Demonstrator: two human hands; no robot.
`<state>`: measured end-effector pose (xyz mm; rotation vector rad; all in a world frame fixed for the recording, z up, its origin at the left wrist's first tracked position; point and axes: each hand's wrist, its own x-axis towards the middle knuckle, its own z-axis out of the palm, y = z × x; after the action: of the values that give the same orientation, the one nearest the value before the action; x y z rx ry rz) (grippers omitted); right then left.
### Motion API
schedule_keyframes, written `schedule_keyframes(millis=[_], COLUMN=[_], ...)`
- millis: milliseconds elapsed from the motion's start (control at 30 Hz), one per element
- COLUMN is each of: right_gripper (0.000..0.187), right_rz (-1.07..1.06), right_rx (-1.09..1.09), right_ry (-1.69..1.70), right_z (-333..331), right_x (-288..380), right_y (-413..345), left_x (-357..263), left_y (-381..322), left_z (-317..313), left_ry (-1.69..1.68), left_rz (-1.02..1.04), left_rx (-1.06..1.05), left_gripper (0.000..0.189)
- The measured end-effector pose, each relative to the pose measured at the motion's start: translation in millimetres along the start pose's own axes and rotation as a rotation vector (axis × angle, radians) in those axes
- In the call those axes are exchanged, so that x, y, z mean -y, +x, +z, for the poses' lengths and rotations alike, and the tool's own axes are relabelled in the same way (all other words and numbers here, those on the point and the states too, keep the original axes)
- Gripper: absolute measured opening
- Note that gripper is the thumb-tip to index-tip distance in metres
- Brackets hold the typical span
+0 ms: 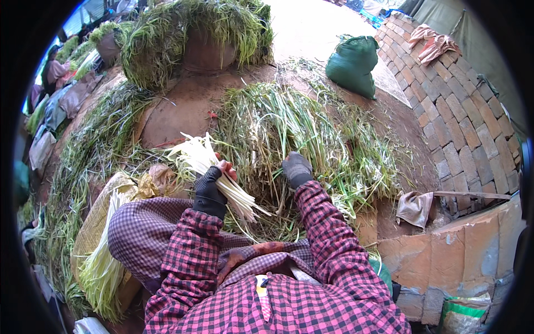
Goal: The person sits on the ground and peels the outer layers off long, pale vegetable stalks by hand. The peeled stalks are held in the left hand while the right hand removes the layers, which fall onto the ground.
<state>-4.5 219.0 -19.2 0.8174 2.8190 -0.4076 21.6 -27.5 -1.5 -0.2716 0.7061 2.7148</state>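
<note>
My left hand (212, 190), in a black fingerless glove, is closed around a bundle of pale blanched chive-like stalks (240, 198). The trimmed-looking ends point down to the right, and the yellowish tips fan out to the upper left. My right hand (298, 167), in a grey glove, is curled against a heap of green and dry leaves (288, 112) in front of me. Its fingertips are hidden, so whether it grips any leaves cannot be told. Beside my left knee, a larger bunch of pale yellow-green stalks (104, 267) lies over a woven sack (96, 225).
A stuffed green sack (353, 67) stands beyond the heap. Stacked bricks (467, 121) rise at right, above a cardboard-covered ledge (450, 254). Leaf-covered bulk (158, 46) stands at the back left. A person (54, 71) sits at far left near cloths and more greens.
</note>
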Motion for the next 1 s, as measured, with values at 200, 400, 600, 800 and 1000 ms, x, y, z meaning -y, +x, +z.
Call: schedule_keyframes(millis=[200,400,600,800,1000], right_gripper=[0.011,0.013,0.016,0.009,0.007], right_rz=[-0.397,-0.560,-0.632,-0.540,-0.507], right_rx=[0.179,0.475,0.165,0.098,0.015], right_ry=[0.517,0.938,0.881,1.121,1.225], right_z=[3.8,1.7,6.2,1.3,8.6], right_x=[-31.1,-23.3,-8.4,2.3,2.9], right_y=[-72.9,-145.9,-148.4,-158.0,-161.2], left_x=[7.9,26.2,29.6,25.9,26.3], left_y=[-0.1,-10.0,-22.3,-22.8,-22.3], left_z=[2.7,13.5,22.0,22.0,21.6], left_ry=[0.263,0.589,0.602,0.608,0.478], left_rz=[0.044,-0.106,-0.127,-0.102,-0.114], left_rx=[0.015,0.024,0.145,0.181,0.168], left_gripper=[0.038,0.022,0.020,0.019,0.017])
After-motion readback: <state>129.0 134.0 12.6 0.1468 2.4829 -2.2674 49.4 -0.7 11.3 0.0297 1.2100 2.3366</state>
